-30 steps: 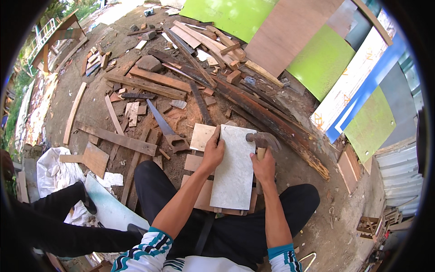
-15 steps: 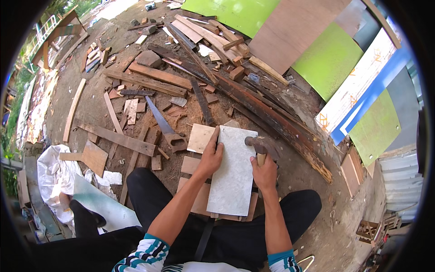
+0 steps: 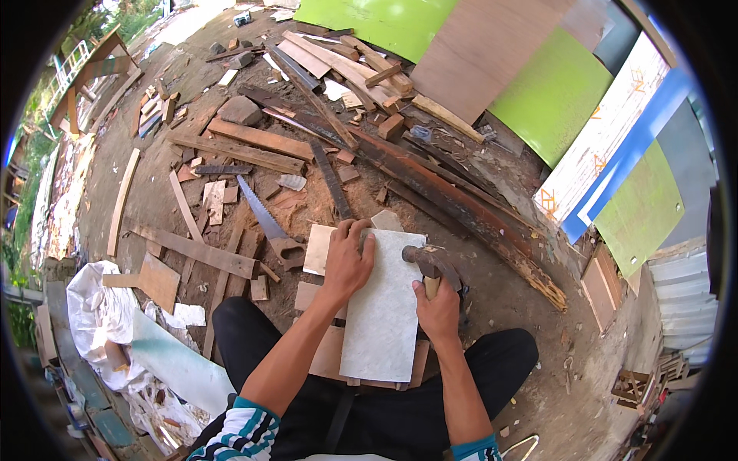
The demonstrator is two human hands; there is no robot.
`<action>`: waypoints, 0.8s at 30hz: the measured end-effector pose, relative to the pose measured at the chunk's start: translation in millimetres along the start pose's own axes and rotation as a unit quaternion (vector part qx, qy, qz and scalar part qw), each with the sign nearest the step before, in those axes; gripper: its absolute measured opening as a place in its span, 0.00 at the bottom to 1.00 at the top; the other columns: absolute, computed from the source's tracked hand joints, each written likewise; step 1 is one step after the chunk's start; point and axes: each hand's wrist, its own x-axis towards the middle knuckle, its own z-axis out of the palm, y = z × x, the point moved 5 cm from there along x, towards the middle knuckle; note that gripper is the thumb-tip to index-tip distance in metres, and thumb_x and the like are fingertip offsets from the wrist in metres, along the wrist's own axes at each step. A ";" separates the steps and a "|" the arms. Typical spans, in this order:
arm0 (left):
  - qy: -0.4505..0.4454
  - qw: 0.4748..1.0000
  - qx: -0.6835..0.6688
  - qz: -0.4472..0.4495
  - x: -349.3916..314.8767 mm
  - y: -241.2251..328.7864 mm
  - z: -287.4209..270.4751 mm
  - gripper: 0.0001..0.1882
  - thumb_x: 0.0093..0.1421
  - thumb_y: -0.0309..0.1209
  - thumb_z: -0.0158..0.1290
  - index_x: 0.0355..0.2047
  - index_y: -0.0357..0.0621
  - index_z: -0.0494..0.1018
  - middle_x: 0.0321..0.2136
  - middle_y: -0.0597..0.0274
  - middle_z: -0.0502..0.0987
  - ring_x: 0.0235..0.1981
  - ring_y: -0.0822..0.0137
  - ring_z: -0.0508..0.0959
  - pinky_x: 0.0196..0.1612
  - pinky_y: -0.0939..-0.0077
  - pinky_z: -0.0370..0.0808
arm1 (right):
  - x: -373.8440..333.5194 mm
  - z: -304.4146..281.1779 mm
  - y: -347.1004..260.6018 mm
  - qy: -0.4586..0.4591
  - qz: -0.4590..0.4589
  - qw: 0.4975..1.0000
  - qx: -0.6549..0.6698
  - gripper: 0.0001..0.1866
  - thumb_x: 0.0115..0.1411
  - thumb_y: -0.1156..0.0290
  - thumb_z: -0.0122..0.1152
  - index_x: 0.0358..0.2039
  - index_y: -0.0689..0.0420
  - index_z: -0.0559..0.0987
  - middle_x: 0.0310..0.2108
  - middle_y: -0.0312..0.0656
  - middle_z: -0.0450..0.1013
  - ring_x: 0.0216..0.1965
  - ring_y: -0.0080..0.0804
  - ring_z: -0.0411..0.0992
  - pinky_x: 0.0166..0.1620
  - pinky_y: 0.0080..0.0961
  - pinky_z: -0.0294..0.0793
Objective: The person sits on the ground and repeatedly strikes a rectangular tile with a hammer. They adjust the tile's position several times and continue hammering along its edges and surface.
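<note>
A pale grey-white rectangular panel (image 3: 380, 315) lies over brown wooden pieces between my knees. My left hand (image 3: 350, 260) is closed at its upper left corner, fingers curled and thumb resting on the panel's face. What the fingertips press on or pinch is hidden. In my right hand (image 3: 438, 307) is a hammer (image 3: 423, 265), gripped by its wooden handle close to the head. The hammer head hovers over or rests at the panel's upper right edge; I cannot tell whether it touches. Thin brown boards (image 3: 329, 353) show along the panel's left side.
A handsaw (image 3: 265, 219) with a wooden handle lies on the dirt ahead to the left. Long dark beams (image 3: 453, 196) and scattered planks (image 3: 257, 154) spread beyond. Green sheets (image 3: 553, 96) stand at the far right. A white sack (image 3: 100, 315) sits left of my knee.
My left hand has slid up the panel's left edge to its upper corner, its fingers now more curled. The whole view has shifted slightly; the hammer stays near the panel's right edge.
</note>
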 end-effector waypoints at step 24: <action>0.072 0.995 0.062 0.034 7.3 12.3 4.9 0.08 0.68 0.28 0.52 0.40 0.36 0.77 0.39 0.46 0.79 0.43 0.44 0.77 0.49 0.54 0.73 | -1.6 3.9 6.2 0.020 -0.035 0.999 -0.016 0.17 0.61 0.65 0.69 0.43 0.65 0.78 0.34 0.63 0.77 0.40 0.67 0.75 0.40 0.49 0.75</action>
